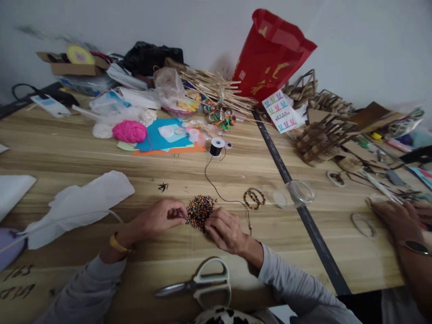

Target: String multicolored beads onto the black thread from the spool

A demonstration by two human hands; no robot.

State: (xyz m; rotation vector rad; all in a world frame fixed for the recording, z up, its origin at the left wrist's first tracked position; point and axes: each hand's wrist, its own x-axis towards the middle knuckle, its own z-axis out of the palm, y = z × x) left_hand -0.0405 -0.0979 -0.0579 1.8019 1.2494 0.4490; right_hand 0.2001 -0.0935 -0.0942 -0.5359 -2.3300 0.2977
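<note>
A pile of small multicoloured beads [200, 210] lies on the wooden table between my two hands. At its left edge, my left hand [162, 216] pinches a bead between thumb and forefinger. My right hand [227, 228] is closed at the pile's lower right, and whatever its fingertips hold is hidden. Thin black cord [212, 180] runs from a white spool [216, 147] past my right hand, with a red bead near its lower end. Two beaded bracelets [254, 198] lie to the right of the pile. Scissors [202, 284] with pale handles rest near the table's front edge.
Pink yarn [130, 131], blue sheets [165, 135] and craft supplies crowd the back. A red bag [272, 56] stands against the wall. Clear tubing rings [302, 193] lie across the dark seam. At far right are another person's hands [398, 220] and woven baskets [317, 137].
</note>
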